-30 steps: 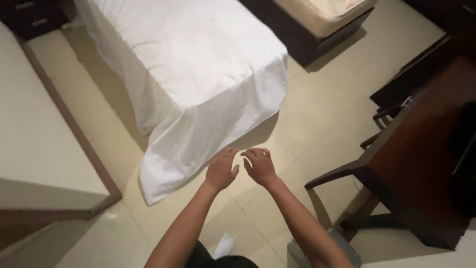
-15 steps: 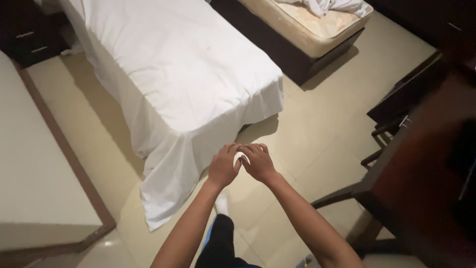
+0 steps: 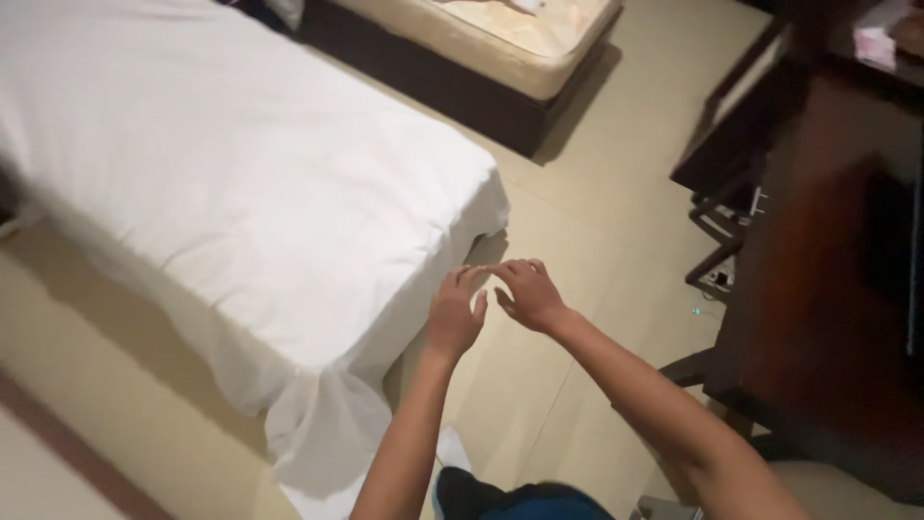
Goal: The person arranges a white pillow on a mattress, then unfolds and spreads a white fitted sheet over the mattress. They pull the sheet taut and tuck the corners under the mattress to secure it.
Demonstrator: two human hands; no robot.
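My left hand (image 3: 454,313) and my right hand (image 3: 525,294) are held out together in front of me, fingertips nearly touching, above the tiled floor. Both hands hover just off the foot corner of a bed covered with a white sheet (image 3: 241,202). The fingers of each hand are loosely curled and apart. I see nothing held in either hand. The sheet's corner (image 3: 322,433) hangs down to the floor to the left of my left forearm.
A second bed with a bare beige mattress (image 3: 491,39) on a dark base stands at the top. A dark wooden desk (image 3: 828,289) and a chair frame (image 3: 722,241) fill the right side. Beige floor tiles (image 3: 597,221) lie between them.
The view has shifted toward the right and closer to the bed's foot. My hands stay together in front of me; the small white thing seen between them half a second ago no longer shows.
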